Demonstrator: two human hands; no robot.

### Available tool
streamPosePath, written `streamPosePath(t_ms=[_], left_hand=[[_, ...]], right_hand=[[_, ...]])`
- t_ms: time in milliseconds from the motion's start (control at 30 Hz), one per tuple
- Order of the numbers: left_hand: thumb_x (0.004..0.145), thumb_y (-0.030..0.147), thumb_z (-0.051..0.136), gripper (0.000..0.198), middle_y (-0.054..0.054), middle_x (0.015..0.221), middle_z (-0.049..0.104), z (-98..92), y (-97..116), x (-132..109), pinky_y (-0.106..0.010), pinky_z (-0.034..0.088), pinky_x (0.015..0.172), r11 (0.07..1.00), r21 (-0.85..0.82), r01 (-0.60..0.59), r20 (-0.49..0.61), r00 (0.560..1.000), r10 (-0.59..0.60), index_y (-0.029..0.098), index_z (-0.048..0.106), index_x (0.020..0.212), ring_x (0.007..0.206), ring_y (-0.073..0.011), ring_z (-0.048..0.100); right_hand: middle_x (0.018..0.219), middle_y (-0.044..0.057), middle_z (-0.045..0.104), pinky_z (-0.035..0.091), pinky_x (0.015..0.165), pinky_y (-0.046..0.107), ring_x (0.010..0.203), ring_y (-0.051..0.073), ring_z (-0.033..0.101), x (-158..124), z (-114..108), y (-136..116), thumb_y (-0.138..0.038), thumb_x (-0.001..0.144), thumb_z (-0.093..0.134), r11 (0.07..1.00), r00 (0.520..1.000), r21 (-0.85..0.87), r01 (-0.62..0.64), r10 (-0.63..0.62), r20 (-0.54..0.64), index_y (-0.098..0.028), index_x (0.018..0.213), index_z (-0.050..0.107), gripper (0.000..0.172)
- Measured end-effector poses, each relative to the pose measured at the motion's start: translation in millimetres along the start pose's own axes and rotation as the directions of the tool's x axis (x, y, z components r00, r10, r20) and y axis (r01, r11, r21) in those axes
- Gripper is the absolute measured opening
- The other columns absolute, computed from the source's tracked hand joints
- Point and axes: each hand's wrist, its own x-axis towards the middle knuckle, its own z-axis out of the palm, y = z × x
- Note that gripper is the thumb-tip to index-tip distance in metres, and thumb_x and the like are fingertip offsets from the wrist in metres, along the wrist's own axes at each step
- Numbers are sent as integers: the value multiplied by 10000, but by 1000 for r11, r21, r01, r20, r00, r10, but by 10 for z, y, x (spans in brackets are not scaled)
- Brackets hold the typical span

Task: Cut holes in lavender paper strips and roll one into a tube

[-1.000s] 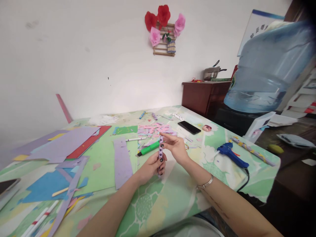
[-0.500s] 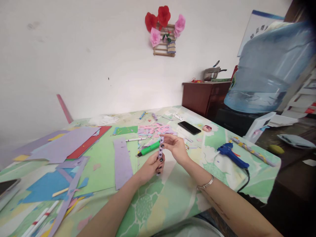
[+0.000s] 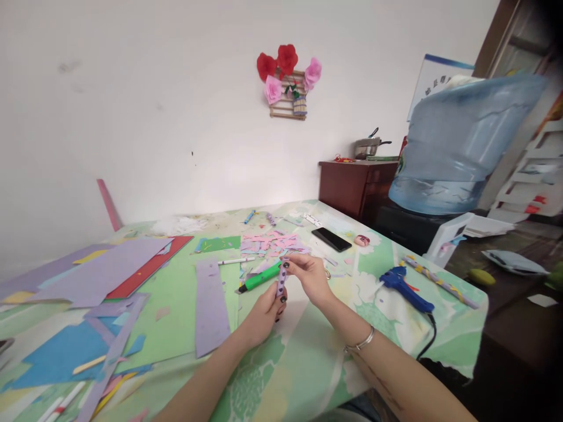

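Observation:
A slim lilac paper stick with dark dots (image 3: 281, 285) stands nearly upright between my hands, over the near middle of the table. Its lower part is wrapped by the fingers of my left hand (image 3: 264, 312), which hide that end. At its top, the thumb and fingers of my right hand (image 3: 310, 278) pinch it. Just behind my left hand lies a green pen-like tool with a black end (image 3: 259, 278). A lilac paper strip (image 3: 212, 310) rests on the light green sheet (image 3: 169, 319) to the left.
Pink paper scraps (image 3: 268, 242) lie beyond my hands, near a black phone (image 3: 331, 239). On the right are a blue glue gun (image 3: 407, 288) with its cord and a yellow-wrapped lilac stick (image 3: 442, 282). Coloured sheets (image 3: 109, 272) cover the left side. A water bottle (image 3: 457, 146) stands beyond the table.
The camera view has tilted up and shifted slightly, so the table sits lower in the picture. Both hands keep hold of the dotted stick, which now leans a little more.

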Motion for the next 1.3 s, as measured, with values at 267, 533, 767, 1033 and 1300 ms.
streamPosePath(t_ms=[267, 533, 767, 1033, 1300], left_hand=[[853, 455, 440, 262, 79, 615, 280, -16, -38, 29, -228, 260, 494, 991, -130, 23, 17, 1000, -21, 210, 366, 794, 501, -76, 254], [845, 465, 454, 281, 85, 607, 289, -19, -44, 39, -222, 245, 475, 987, -160, 21, 7, 1000, -20, 205, 367, 781, 483, -63, 260], [851, 452, 455, 278, 82, 604, 303, -15, -90, 41, -230, 240, 483, 988, -151, 13, -8, 1000, -14, 195, 385, 773, 487, -60, 282], [848, 457, 459, 283, 83, 601, 299, -31, -32, 26, -228, 235, 486, 985, -163, 53, 20, 999, -51, 197, 381, 769, 485, -58, 270], [849, 442, 464, 264, 80, 601, 308, -26, -9, -9, -227, 255, 494, 988, -128, 91, 75, 994, -81, 200, 391, 775, 484, -61, 288]], right_hand=[[744, 51, 722, 536, 741, 366, 708, 210, 677, 8, -37, -38, -277, 486, 821, 992, 974, -60, -110, 119, 190, -141, 763, 710, 328], [767, 47, 712, 519, 743, 346, 729, 199, 672, 13, -52, 1, -285, 534, 800, 988, 965, -97, -116, 136, 226, -147, 797, 697, 314], [713, 36, 701, 513, 690, 321, 671, 187, 657, 9, -45, 7, -275, 488, 818, 982, 960, -130, -138, 165, 226, -142, 709, 685, 290], [729, 45, 712, 515, 701, 326, 696, 192, 670, -3, -28, -53, -334, 526, 803, 988, 969, -86, -126, 142, 203, -143, 798, 703, 347], [643, 43, 698, 517, 680, 333, 632, 187, 668, 5, -52, -72, -350, 581, 777, 995, 989, -55, -82, 88, 122, -142, 778, 716, 293]])
